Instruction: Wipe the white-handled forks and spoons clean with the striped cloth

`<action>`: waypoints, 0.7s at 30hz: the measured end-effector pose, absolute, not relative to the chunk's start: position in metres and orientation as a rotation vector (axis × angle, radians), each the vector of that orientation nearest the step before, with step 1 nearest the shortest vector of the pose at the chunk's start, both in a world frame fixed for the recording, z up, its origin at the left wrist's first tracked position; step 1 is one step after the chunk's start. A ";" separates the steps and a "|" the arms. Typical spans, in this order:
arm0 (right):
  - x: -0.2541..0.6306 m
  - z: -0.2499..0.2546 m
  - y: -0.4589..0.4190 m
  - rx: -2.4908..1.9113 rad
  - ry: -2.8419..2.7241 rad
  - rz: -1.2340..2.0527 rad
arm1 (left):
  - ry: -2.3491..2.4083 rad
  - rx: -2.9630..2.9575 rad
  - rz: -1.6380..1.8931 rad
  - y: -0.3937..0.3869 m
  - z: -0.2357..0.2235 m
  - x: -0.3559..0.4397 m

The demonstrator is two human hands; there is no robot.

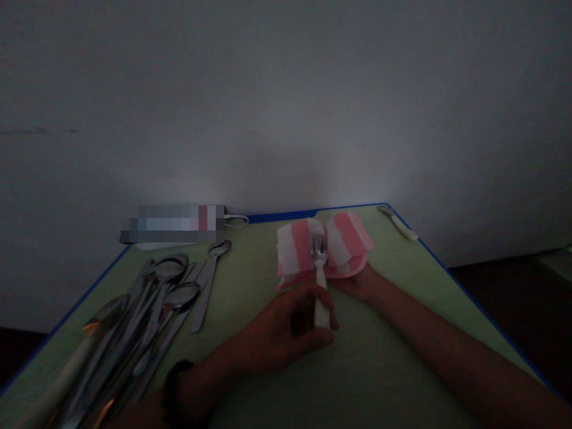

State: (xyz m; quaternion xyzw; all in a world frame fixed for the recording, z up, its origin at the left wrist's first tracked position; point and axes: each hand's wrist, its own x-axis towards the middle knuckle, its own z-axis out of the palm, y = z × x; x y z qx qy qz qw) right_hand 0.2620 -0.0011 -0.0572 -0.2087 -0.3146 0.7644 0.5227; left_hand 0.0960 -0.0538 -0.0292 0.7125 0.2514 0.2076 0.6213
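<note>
My left hand (286, 333) is closed on the pale handle of a fork (319, 259), which points away from me with its tines up. Behind the tines, a pink and white striped cloth (292, 247) is bunched in two folds, one on each side of the fork head. My right hand (357, 285) supports this cloth from below and behind. Most of its fingers are hidden by the cloth.
Several metal spoons and other cutlery (147, 304) lie piled on the left of the green table (250, 262), with a single spoon (210, 280) beside them. Another pale-handled utensil (402, 226) rests at the far right corner. A blurred dark device (174, 223) with a white cable stands by the wall.
</note>
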 end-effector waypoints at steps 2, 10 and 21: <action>0.262 -0.055 -0.002 -0.516 -0.753 1.824 | 0.612 1.697 0.496 -0.053 -0.030 0.096; 0.262 -0.051 -0.003 -0.574 -0.705 1.780 | 0.625 1.708 0.468 -0.053 -0.029 0.094; 0.258 -0.049 -0.001 -0.525 -0.679 1.755 | 0.558 1.389 0.369 -0.056 -0.029 0.094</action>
